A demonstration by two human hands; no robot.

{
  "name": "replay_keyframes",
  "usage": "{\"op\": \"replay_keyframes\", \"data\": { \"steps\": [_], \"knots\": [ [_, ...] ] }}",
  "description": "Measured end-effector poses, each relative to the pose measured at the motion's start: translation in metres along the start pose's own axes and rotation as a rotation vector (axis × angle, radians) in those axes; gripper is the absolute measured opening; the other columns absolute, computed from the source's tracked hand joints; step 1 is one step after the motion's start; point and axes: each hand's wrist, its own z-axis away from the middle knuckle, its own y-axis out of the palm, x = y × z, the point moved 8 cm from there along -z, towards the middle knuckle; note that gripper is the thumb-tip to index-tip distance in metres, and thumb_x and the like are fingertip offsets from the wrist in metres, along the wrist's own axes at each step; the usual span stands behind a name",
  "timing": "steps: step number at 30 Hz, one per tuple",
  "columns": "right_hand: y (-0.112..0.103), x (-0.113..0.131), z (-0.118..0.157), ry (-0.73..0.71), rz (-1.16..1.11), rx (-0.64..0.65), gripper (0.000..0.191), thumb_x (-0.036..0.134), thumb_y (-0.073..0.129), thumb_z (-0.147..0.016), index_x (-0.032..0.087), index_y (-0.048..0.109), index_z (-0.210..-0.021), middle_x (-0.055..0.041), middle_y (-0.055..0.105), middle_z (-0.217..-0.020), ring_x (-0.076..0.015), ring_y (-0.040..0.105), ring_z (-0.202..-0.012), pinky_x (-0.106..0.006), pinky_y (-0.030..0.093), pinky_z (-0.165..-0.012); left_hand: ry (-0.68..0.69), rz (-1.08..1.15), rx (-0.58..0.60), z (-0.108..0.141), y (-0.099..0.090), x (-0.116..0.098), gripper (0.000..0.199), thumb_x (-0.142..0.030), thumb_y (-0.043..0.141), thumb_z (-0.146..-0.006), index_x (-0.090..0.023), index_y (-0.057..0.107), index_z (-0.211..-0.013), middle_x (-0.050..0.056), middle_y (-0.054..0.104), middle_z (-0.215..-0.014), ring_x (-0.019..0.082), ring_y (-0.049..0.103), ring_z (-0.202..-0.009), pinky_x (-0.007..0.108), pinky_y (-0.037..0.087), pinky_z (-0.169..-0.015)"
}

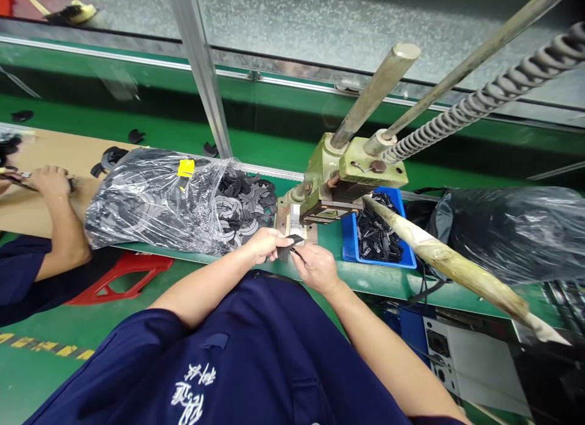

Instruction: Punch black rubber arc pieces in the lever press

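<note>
My left hand [266,244] pinches a dark curved plastic part [287,248] in front of my body. From the other side, my right hand [316,266] is closed, with its fingertips at a small thin black piece [297,252] that meets the curved part. Whether the two are joined I cannot tell. Just beyond my hands stands a green hand press [326,187], its base plate [311,233] behind the held part. A clear plastic bag [150,199] lies to the left, with many similar curved parts [247,205] spilling from its mouth.
A blue bin [411,257] of small black pieces [377,236] stands right of the press. The wrapped press lever [439,254] slants toward the lower right, near a black bag [516,230]. At the left, a co-worker's hand [51,181] works above a tan board [55,150]; a red stool [123,278] is below.
</note>
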Motion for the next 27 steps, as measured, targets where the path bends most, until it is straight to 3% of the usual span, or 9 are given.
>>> {"op": "replay_keyframes", "data": {
  "steps": [2, 6, 8, 11, 13, 16, 21, 27],
  "knots": [
    [0.002, 0.002, 0.000, -0.017, 0.005, -0.014, 0.029, 0.029, 0.045, -0.092, 0.017, 0.068, -0.080, -0.0059, 0.064, -0.066, -0.0160, 0.058, -0.063, -0.027, 0.045, -0.066, 0.089, -0.113, -0.071, 0.006, -0.003, -0.009, 0.026, -0.038, 0.069, -0.074, -0.016, 0.058, -0.064, -0.002, 0.052, -0.047, 0.008, 0.045, -0.040, 0.020, 0.033, -0.043],
    [0.006, 0.001, 0.000, 0.004, 0.018, -0.060, 0.030, 0.024, 0.044, -0.091, 0.017, 0.066, -0.072, -0.0056, 0.062, -0.063, -0.0148, 0.056, -0.060, -0.026, 0.043, -0.063, 0.400, -0.392, -0.286, 0.032, -0.006, -0.045, 0.024, -0.033, 0.070, -0.072, -0.017, 0.058, -0.059, 0.001, 0.059, -0.059, 0.011, 0.054, -0.059, 0.020, 0.039, -0.055],
    [0.008, -0.002, -0.001, 0.024, 0.022, -0.086, 0.031, 0.024, 0.044, -0.091, 0.016, 0.066, -0.071, -0.0059, 0.061, -0.061, -0.0152, 0.056, -0.058, -0.027, 0.042, -0.062, 0.351, -0.356, -0.281, 0.028, -0.006, -0.045, 0.025, -0.035, 0.070, -0.073, -0.017, 0.058, -0.060, -0.001, 0.056, -0.055, 0.011, 0.052, -0.054, 0.021, 0.038, -0.053],
    [0.012, -0.006, -0.004, 0.032, 0.006, -0.103, 0.029, 0.026, 0.047, -0.090, 0.016, 0.068, -0.074, -0.0065, 0.064, -0.063, -0.0159, 0.059, -0.060, -0.028, 0.044, -0.063, 0.078, -0.111, -0.127, 0.002, -0.004, -0.021, 0.027, -0.038, 0.069, -0.074, -0.016, 0.058, -0.064, -0.004, 0.050, -0.045, 0.009, 0.042, -0.039, 0.021, 0.032, -0.043],
    [0.014, -0.010, -0.005, 0.038, -0.021, -0.105, 0.027, 0.029, 0.049, -0.090, 0.017, 0.070, -0.079, -0.0063, 0.066, -0.066, -0.0159, 0.060, -0.062, -0.028, 0.046, -0.065, -0.015, 0.044, -0.040, -0.012, -0.003, -0.010, 0.030, -0.040, 0.071, -0.073, -0.015, 0.056, -0.064, -0.005, 0.047, -0.043, 0.007, 0.037, -0.035, 0.021, 0.029, -0.040],
    [0.015, -0.019, -0.003, 0.079, -0.078, -0.122, 0.025, 0.030, 0.050, -0.091, 0.016, 0.071, -0.090, -0.0068, 0.069, -0.072, -0.0165, 0.063, -0.066, -0.028, 0.049, -0.068, 0.071, 0.205, -0.046, -0.017, -0.011, -0.011, 0.036, -0.042, 0.079, -0.065, -0.014, 0.056, -0.067, -0.005, 0.052, -0.051, 0.005, 0.043, -0.041, 0.018, 0.033, -0.043],
    [0.020, -0.030, 0.005, 0.149, -0.209, -0.117, 0.024, 0.033, 0.053, -0.091, 0.019, 0.072, -0.097, -0.0064, 0.073, -0.084, -0.0165, 0.067, -0.077, -0.028, 0.052, -0.076, 0.032, 0.354, 0.163, -0.010, -0.003, 0.001, 0.046, -0.046, 0.082, -0.060, -0.010, 0.063, -0.080, 0.001, 0.062, -0.064, 0.011, 0.058, -0.054, 0.023, 0.046, -0.052],
    [0.033, -0.044, 0.010, 0.294, -0.326, -0.064, 0.030, 0.038, 0.055, -0.088, 0.021, 0.068, -0.109, -0.0057, 0.071, -0.088, -0.0152, 0.066, -0.072, -0.028, 0.054, -0.073, 0.114, 0.414, 0.073, -0.011, -0.012, 0.007, 0.040, -0.039, 0.082, -0.062, -0.010, 0.063, -0.082, 0.001, 0.063, -0.065, 0.011, 0.058, -0.051, 0.024, 0.046, -0.050]
  ]
}}
